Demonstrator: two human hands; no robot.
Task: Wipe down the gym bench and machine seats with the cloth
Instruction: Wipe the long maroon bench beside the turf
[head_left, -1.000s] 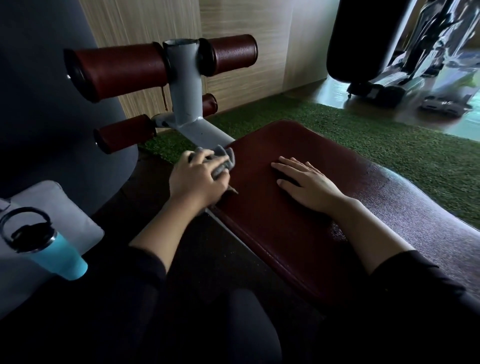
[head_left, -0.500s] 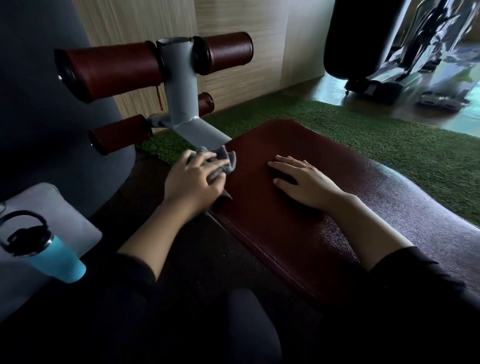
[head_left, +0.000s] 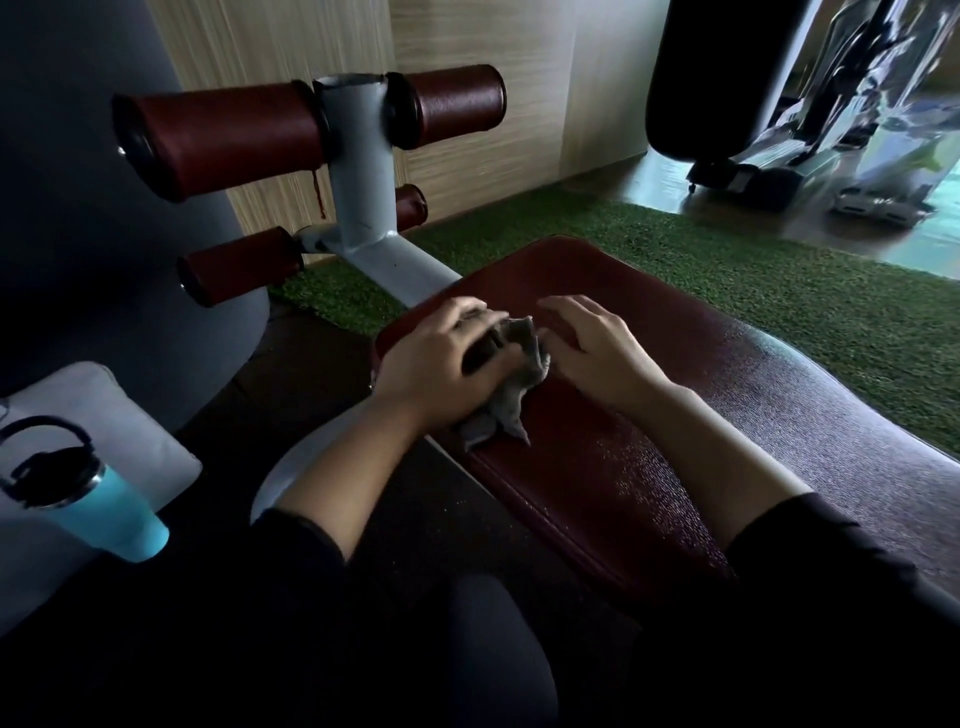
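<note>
Early on: left hand clamped on cloth atop bench, right hand seemingly spread beside; machine seats left.

Teal tumbler with black lid and loop handle, lower left, lying tilted against a pale grey cushion. Large dark grey rounded form behind it (identity unclear). Green artificial turf on the floor. Wood-grain wall panel. Black punching bag and blurred chrome equipment, upper right.
</note>
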